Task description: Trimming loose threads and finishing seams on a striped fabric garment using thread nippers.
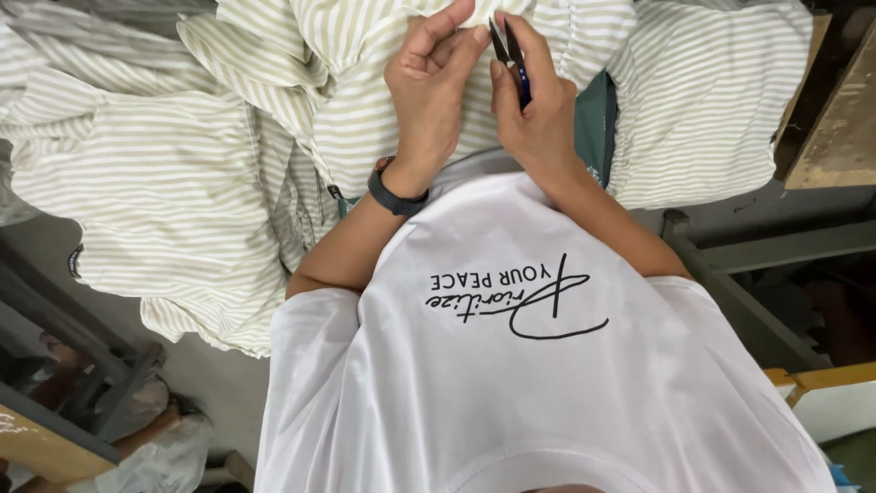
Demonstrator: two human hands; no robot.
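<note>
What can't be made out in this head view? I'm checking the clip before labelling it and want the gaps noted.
- Tips of the small blue-handled snips in the right hand: cut off by the top edge.
- The spot on the striped garment being worked: hidden behind the left hand and its fingers.
- Left wrist: partly covered by the black wristband.
- Table surface: mostly buried under striped cloth.

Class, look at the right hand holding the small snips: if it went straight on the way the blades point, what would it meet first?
The right hand aims the snips up and slightly left, towards the left hand. Their tips are already at its fingertips, so probably those first, or the striped fabric just beyond; depth is unclear.
</note>
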